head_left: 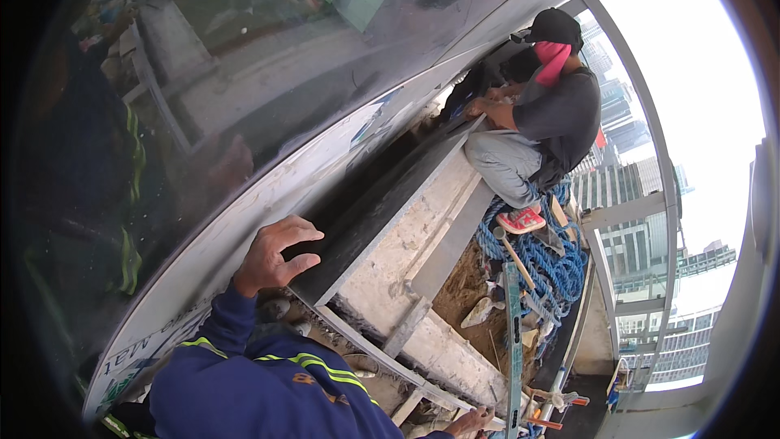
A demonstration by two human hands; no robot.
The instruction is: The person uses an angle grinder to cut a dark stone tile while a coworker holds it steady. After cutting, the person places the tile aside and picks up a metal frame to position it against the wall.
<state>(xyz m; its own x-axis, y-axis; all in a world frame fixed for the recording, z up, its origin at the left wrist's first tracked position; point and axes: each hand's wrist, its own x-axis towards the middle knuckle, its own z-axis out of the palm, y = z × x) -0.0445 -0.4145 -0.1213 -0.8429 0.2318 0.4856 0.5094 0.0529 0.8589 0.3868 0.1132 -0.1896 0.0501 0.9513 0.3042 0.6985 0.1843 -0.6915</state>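
My left hand (280, 254) hovers at the near end of a long dark panel (366, 223), its thumb and fingers apart and nothing in them. That panel lies along the top of a rough concrete ledge (431, 236). Low in the picture, my right hand (471, 423) is partly cut off; its visible fingers look stretched out beside a thin metal edge. Close to that hand stands the lower end of a teal spirit level (513, 349). At the panel's far end, a co-worker (561, 106) in a dark cap and shirt sits with both hands at its edge.
A large glossy curved panel (325, 73) rises on the left, reflecting the scene. Coiled blue rope (552, 268) and a wooden-handled hammer (517, 256) lie right of the ledge among rubble. Beyond the metal frame (662, 162), tall buildings show far below. Red-ended rods (544, 423) lie lower right.
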